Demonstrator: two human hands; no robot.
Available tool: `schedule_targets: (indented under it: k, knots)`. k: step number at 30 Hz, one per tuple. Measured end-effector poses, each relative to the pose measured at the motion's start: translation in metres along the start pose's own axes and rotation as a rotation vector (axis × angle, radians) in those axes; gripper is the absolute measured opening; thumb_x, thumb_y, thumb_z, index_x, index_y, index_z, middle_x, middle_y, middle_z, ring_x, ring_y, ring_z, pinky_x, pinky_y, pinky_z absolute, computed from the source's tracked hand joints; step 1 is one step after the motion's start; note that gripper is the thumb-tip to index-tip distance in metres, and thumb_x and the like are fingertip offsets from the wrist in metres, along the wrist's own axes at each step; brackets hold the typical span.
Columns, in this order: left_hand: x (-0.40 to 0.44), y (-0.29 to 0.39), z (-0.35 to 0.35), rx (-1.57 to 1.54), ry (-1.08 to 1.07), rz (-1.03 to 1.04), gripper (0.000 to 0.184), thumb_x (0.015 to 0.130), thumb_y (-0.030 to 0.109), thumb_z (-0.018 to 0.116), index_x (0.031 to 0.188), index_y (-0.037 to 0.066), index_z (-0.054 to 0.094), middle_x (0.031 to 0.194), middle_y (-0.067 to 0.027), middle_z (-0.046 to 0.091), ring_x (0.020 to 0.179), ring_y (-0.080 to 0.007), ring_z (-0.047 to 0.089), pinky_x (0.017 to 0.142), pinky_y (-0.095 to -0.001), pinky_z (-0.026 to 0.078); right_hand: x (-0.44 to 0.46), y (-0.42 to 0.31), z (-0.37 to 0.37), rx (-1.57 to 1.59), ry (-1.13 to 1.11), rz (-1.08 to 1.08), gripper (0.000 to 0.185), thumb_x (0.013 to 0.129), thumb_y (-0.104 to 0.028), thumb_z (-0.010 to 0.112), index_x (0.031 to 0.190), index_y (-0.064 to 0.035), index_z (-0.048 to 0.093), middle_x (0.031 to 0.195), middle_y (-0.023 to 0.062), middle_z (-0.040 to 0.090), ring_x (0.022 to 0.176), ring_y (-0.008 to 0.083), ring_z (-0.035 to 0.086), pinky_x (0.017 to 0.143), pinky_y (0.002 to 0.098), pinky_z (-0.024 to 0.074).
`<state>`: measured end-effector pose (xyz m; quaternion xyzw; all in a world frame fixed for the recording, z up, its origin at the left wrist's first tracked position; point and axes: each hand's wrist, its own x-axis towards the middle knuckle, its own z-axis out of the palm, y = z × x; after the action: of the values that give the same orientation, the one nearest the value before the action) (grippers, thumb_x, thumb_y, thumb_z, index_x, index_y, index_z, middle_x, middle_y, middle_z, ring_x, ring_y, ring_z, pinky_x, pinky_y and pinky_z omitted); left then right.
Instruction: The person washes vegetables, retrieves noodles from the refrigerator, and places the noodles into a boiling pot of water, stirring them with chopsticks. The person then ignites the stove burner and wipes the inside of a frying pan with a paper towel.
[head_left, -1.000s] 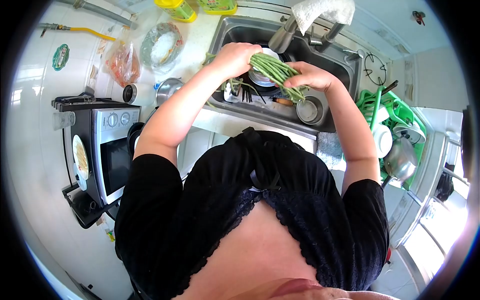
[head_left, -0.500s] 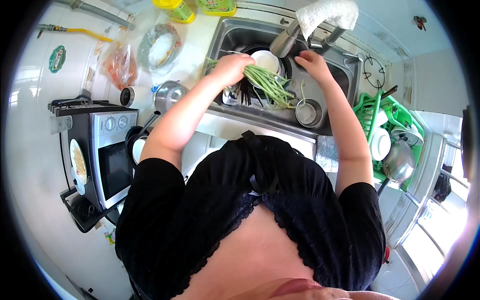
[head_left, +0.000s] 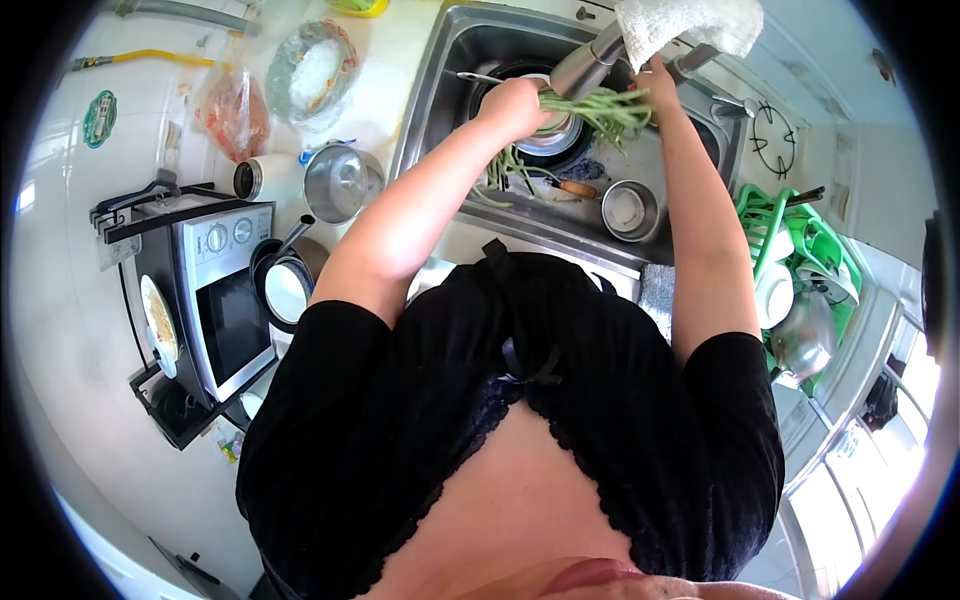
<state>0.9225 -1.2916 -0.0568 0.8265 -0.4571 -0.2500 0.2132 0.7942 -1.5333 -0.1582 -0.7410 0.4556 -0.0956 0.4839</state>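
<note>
My left hand (head_left: pixel 512 106) is closed around a bunch of green beans (head_left: pixel 612 112), held over the sink (head_left: pixel 425 125). Some bean ends hang below that hand, and the rest point right beneath the metal faucet (head_left: pixel 588 66). My right hand (head_left: pixel 657 90) is raised beside the faucet, close to the tips of the beans. Its fingers are partly hidden, so whether it grips anything does not show. Under the beans, a dark round pan (head_left: pixel 484 98) holds stacked bowls. A small metal bowl (head_left: pixel 630 210) and a wooden-handled tool (head_left: pixel 575 188) lie in the sink.
White cloth (head_left: pixel 690 28) wraps the faucet top. A green dish rack (head_left: pixel 842 262) with bowls stands right of the sink. On the left are a metal pot (head_left: pixel 338 184), a bagged bowl (head_left: pixel 313 75), a pinkish bag (head_left: pixel 232 115) and a microwave oven (head_left: pixel 228 300).
My left hand has moved right with the beans, bringing them under the faucet. My right hand has risen toward the faucet's base. The view has shifted slightly.
</note>
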Motion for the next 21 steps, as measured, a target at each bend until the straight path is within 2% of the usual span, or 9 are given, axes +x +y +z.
schedule_targets:
  k: [1,6,8,11,12,14,16,20,21]
  knots:
    - [0.008,-0.006,0.008,0.007,-0.016,-0.022,0.040,0.069,0.029,0.069,0.103,0.010,0.061,0.085,-0.0152,0.064,0.079,-0.0288,0.062,0.071,-0.0346,0.048,0.005,0.011,0.004,-0.043,0.023,-0.161,0.058,0.075,-0.015,0.055,0.131,-0.0153,0.039,0.091,0.0161,0.063,0.077,0.0236,0.063,0.073,0.0330,0.0465]
    - [0.029,-0.030,0.029,-0.448,-0.125,-0.190,0.037,0.067,0.019,0.071,0.098,0.002,0.061,0.074,-0.0064,0.062,0.065,-0.0125,0.057,0.062,-0.0273,0.045,-0.037,0.002,-0.009,0.032,-0.006,-0.108,0.044,0.078,-0.014,0.054,0.122,-0.0119,0.050,0.094,0.0157,0.062,0.078,0.0246,0.061,0.073,0.0313,0.0455]
    - [0.023,-0.025,0.013,-0.641,-0.193,-0.280,0.030,0.068,0.016,0.070,0.093,0.001,0.061,0.071,-0.0045,0.060,0.061,-0.0097,0.053,0.058,-0.0246,0.043,-0.078,-0.004,-0.006,0.083,0.435,-0.354,0.024,0.081,-0.012,0.051,0.103,-0.0034,0.056,0.087,0.0160,0.061,0.074,0.0257,0.059,0.070,0.0342,0.0452]
    - [0.012,-0.037,-0.001,-0.773,-0.149,-0.350,0.022,0.073,0.009,0.063,0.092,0.000,0.059,0.078,-0.0060,0.060,0.065,-0.0116,0.055,0.059,-0.0246,0.043,-0.105,0.073,0.054,0.128,0.678,0.008,0.014,0.083,-0.011,0.050,0.081,0.0021,0.052,0.075,0.0185,0.057,0.068,0.0318,0.055,0.065,0.0397,0.0436]
    - [0.008,-0.042,-0.004,-0.847,-0.158,-0.377,0.021,0.074,0.007,0.060,0.094,-0.001,0.058,0.082,-0.0074,0.061,0.068,-0.0127,0.056,0.061,-0.0255,0.045,-0.120,0.101,0.087,0.100,0.536,0.182,0.014,0.081,-0.011,0.052,0.085,0.0011,0.056,0.081,0.0201,0.059,0.074,0.0339,0.057,0.069,0.0396,0.0448]
    - [0.002,-0.049,-0.005,-0.924,-0.128,-0.397,0.022,0.076,0.006,0.058,0.096,-0.001,0.057,0.087,-0.0091,0.061,0.072,-0.0140,0.057,0.063,-0.0264,0.046,-0.141,0.130,0.134,-0.125,-0.293,0.201,0.026,0.075,-0.011,0.055,0.099,-0.0030,0.060,0.099,0.0221,0.060,0.090,0.0337,0.059,0.078,0.0387,0.0469]
    - [-0.001,-0.050,-0.007,-1.001,-0.080,-0.410,0.022,0.077,0.004,0.055,0.099,-0.001,0.055,0.092,-0.0107,0.061,0.075,-0.0153,0.058,0.065,-0.0273,0.047,-0.160,0.163,0.187,-0.381,-0.526,-0.133,0.037,0.073,-0.007,0.051,0.110,-0.0027,0.057,0.104,0.0224,0.059,0.099,0.0350,0.056,0.085,0.0381,0.0443]
    - [-0.007,-0.050,-0.011,-1.080,-0.063,-0.513,0.020,0.081,0.005,0.054,0.098,-0.004,0.055,0.093,-0.0154,0.062,0.079,-0.0220,0.062,0.067,-0.0294,0.049,-0.168,0.111,0.184,-0.309,-0.782,-0.039,0.029,0.076,-0.010,0.048,0.102,-0.0023,0.059,0.099,0.0226,0.059,0.095,0.0374,0.055,0.083,0.0419,0.0431]
    - [-0.008,-0.053,-0.010,-1.093,-0.072,-0.514,0.020,0.081,0.005,0.054,0.099,-0.004,0.055,0.093,-0.0157,0.062,0.080,-0.0221,0.062,0.067,-0.0296,0.049,-0.169,0.107,0.179,-0.301,-0.731,-0.072,0.023,0.078,-0.013,0.051,0.096,-0.0041,0.060,0.087,0.0197,0.062,0.084,0.0318,0.060,0.075,0.0395,0.0458]
